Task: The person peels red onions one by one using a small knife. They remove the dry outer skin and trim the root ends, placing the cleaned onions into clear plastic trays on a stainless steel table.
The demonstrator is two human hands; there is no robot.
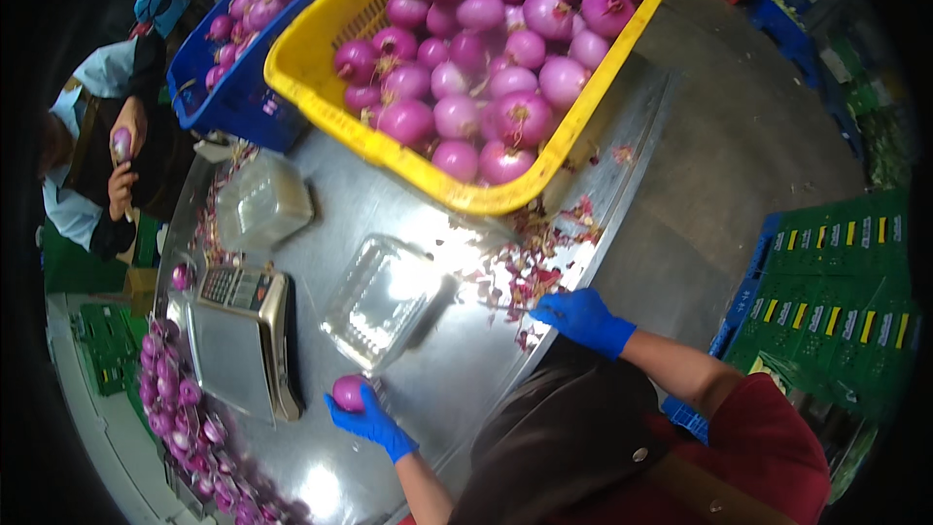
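My left hand (372, 423), in a blue glove, holds a peeled red onion (350, 393) over the steel table (466, 408). In my right hand (583, 321), also gloved in blue, is a thin tool, perhaps a knife (503, 306), above scattered onion skins (543, 273) near the table edge. Between the hands and further back lies a clear plastic tray (383, 299). A yellow plastic crate (481, 200) full of red onions (455, 117) stands beyond it.
A digital scale (240, 350) and stacked clear trays (262, 204) stand left, packed onions (178, 408) beyond. Behind is a blue crate (240, 113) of onions. Another person's hand (120, 186) is across the table at left. Green crates (831, 299) stand on the right.
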